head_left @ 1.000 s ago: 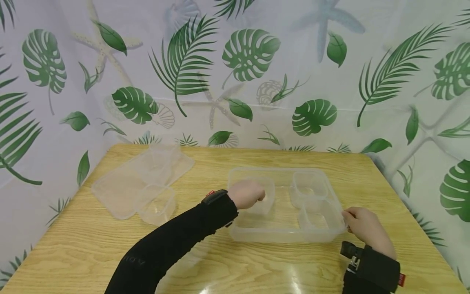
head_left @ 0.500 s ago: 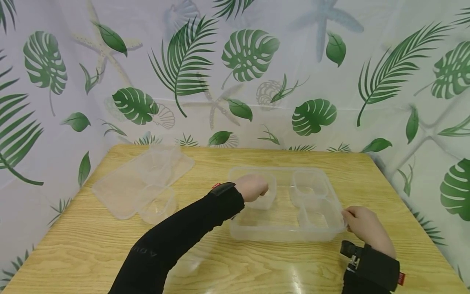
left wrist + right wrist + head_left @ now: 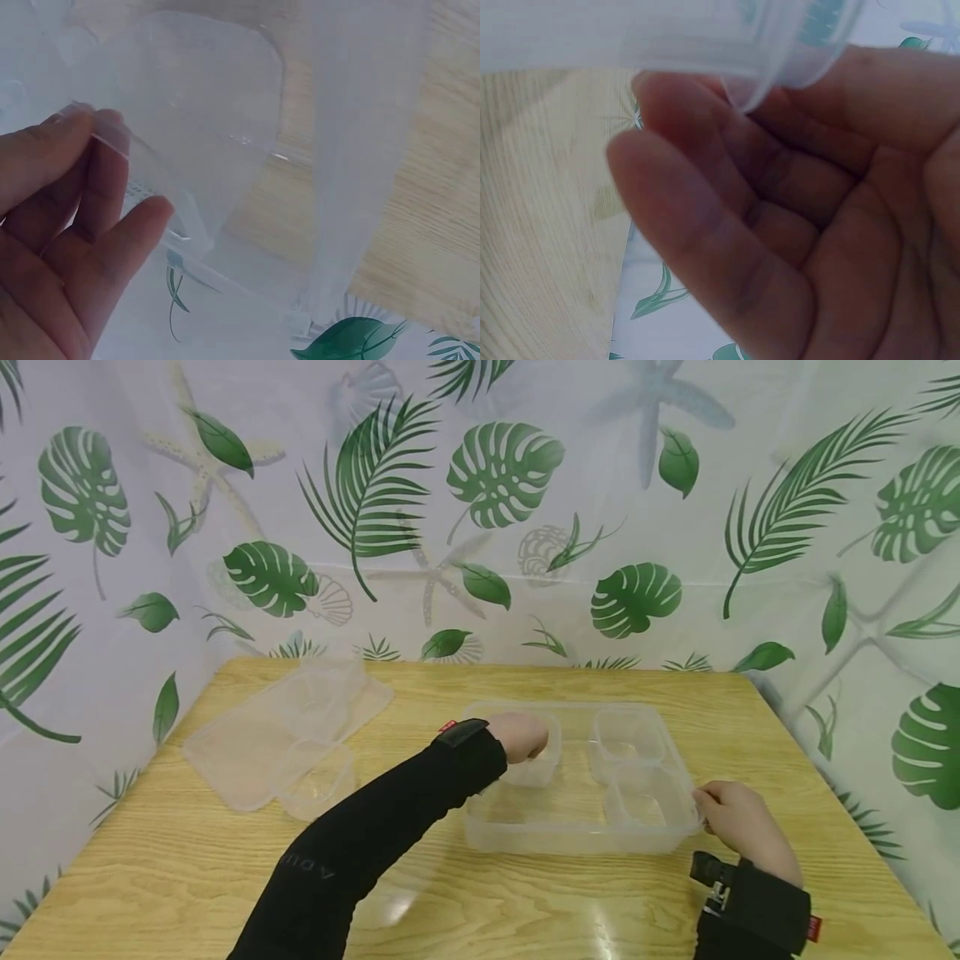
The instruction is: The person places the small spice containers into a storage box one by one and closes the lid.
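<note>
Left wrist view: left hand fingers pinch the small clear cup; right hand fingers curl on the tray corner.

A light wooden bench with visible grain fills the lower part of the head view. Toward ten o'clock on it lies a clear plastic lid, flat on the wood, and a small clear tub sits at the lid's near edge, touching or overlapping it. Behind the bench, from nine through twelve to three o'clock, hangs a pale curtain printed with green palm and monstera leaves, faint starfish and shells.
</note>
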`<state>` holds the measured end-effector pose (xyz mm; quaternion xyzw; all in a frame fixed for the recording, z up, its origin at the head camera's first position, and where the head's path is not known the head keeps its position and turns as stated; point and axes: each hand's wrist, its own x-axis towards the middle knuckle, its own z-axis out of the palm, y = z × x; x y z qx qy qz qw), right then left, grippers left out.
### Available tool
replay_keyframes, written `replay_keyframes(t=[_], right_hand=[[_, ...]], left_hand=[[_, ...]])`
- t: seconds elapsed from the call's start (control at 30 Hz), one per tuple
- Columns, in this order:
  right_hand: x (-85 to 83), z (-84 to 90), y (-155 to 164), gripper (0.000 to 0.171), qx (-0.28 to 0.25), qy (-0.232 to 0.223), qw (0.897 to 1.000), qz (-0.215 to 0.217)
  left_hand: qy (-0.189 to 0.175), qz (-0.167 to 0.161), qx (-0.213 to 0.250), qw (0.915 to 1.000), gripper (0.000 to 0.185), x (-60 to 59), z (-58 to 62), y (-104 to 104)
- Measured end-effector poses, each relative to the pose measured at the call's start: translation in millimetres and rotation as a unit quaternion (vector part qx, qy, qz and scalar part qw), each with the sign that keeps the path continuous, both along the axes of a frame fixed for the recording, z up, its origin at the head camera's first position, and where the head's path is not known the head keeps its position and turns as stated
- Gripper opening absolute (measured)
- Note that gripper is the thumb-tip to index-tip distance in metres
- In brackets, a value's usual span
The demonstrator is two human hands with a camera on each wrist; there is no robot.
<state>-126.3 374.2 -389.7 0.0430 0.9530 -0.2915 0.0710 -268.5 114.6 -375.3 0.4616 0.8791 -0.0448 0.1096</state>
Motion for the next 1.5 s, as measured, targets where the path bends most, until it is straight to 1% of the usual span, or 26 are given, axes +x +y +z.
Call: replay_keyframes(t=[0.13,0.3,0.43,0.5,0.73,0.83,1.07,1.2,1.43,1.5], right_hand=[[0.3,0.4,-1,0.031,0.004,0.005,1.000,0.005],[0.4,0.9,-2,0.030,0.005,0.009,1.000,0.005],[0.5,1.1,-1,0.030,0.008,0.006,1.000,0.002],[0.3,1.1,-1,0.030,0.007,0.004,1.000,0.002],[0.7,2.1,-3,0.031,0.006,0.001,1.000,0.002],[0.9,2.6,-4,0.030,0.011,0.003,1.000,0.004],[0.6,4.0,-4,0.032,0.015,0.004,1.000,0.007],[-0.2,4.3,-4,0.033,0.014,0.005,1.000,0.006],[-1.1,3.5,-5,0.029,0.014,0.011,1.000,0.007],[-1.4,3.5,-5,0.028,0.017,0.010,1.000,0.009]], left_hand=[[-0.006,0.010,-0.009,0.9999,0.045,-3.2,-0.1,3],[-0.016,0.023,-0.029,0.9992,0.045,-1.4,4.8,6],[-0.006,0.018,-0.035,0.9992,0.044,1.3,8.1,9],[-0.003,0.015,-0.034,0.9993,0.044,2.6,9.3,11],[-0.013,0.021,-0.025,0.9994,0.043,5.0,11.7,14],[-0.008,0.019,-0.024,0.9995,0.042,5.1,11.3,15],[0.006,0.028,0.015,0.9995,0.040,5.9,8.0,17],[0.010,0.030,0.023,0.9992,0.040,7.1,8.3,18],[0.032,0.017,0.025,0.9990,0.042,8.3,5.4,21],[0.033,0.015,0.030,0.9989,0.042,8.6,4.6,22]])
